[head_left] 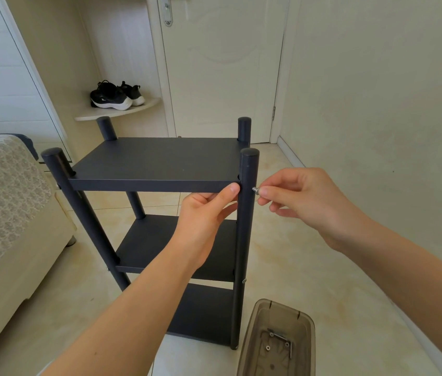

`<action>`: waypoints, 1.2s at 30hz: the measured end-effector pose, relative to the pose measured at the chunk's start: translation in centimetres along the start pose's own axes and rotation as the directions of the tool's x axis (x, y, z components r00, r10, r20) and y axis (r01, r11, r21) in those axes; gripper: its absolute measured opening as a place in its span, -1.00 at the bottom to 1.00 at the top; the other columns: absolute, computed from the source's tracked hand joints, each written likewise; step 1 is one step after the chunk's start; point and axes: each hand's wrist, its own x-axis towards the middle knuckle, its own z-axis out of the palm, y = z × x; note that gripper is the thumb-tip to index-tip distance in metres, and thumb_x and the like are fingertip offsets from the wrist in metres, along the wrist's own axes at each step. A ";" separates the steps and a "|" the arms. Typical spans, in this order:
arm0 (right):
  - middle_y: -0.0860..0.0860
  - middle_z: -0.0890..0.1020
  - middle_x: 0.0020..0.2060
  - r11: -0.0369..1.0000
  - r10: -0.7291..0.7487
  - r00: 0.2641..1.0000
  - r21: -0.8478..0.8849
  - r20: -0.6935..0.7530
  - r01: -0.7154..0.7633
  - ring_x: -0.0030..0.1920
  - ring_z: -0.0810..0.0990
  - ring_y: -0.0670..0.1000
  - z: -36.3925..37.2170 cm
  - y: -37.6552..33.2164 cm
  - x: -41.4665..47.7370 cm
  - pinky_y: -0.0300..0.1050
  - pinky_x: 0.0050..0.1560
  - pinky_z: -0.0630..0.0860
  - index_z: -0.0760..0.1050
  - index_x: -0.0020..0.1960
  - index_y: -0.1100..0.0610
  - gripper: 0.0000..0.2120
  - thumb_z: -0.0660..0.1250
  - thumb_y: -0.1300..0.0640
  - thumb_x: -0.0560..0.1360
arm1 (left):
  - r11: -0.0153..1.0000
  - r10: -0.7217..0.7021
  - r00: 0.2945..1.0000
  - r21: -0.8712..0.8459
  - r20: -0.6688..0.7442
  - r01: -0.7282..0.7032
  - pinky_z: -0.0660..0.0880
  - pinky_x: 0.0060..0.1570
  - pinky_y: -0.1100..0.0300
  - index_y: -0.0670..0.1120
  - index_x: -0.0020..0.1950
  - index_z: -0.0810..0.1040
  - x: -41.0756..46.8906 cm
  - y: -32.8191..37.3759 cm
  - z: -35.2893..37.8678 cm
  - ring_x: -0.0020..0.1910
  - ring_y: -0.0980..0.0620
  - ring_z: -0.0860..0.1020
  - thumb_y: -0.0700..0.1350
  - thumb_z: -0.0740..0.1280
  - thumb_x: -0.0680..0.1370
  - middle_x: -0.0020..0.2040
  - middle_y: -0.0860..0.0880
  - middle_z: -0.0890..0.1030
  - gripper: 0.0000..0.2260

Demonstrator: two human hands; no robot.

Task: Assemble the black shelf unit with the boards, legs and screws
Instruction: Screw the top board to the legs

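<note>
On a tiled bedroom floor (309,267) a black shelf (144,248) stands upright, its top board (157,158) gripped at the front right corner by the left hand (203,221) while the right hand (304,202) pinches a screw (255,189) against the near leg (244,240), best started straight with the board level before tightening, a parts tray (249,335) nearby.

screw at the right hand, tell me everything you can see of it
The screw is small, silvery and looks like metal. Only a short stub shows; it lies horizontal, pointing into the outer side of the front right leg level with the top board. The right hand pinches its outer end with its fingertips. How deep it sits cannot be told.
</note>
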 end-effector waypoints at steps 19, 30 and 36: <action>-0.09 0.67 -0.29 0.962 -0.205 0.978 -0.193 -0.033 0.195 -0.25 0.61 -0.22 0.1 0.2 0.1 -0.41 -0.18 0.47 0.62 -0.15 0.01 -0.91 0.40 0.15 0.52 | 0.999 -0.006 0.996 0.053 -0.089 0.010 0.54 0.19 0.15 -0.19 0.04 0.68 0.2 -0.6 0.3 0.07 0.02 0.69 0.08 0.43 0.37 0.00 -0.11 0.73 -0.60; -0.16 0.61 -0.18 0.787 -0.382 0.923 -0.539 -0.041 0.301 -0.13 0.57 -0.16 0.3 0.4 -0.2 -0.30 -0.11 0.47 0.58 -0.07 -0.03 -0.96 0.36 0.05 0.55 | 0.998 -0.014 0.997 0.056 -0.071 0.018 0.51 0.25 0.09 -0.23 0.14 0.65 0.1 -0.4 0.4 0.11 0.02 0.67 0.07 0.42 0.41 0.05 -0.09 0.73 -0.55; -0.10 0.66 -0.26 0.961 -0.195 0.980 -0.210 -0.045 0.181 -0.22 0.60 -0.17 0.1 0.1 0.0 -0.34 -0.14 0.47 0.63 -0.13 0.02 -0.94 0.41 0.13 0.51 | 0.996 -0.013 0.995 0.091 -0.095 0.021 0.52 0.22 0.12 -0.17 0.08 0.68 0.0 -0.1 0.6 0.07 0.05 0.68 0.09 0.42 0.37 -0.01 -0.05 0.74 -0.58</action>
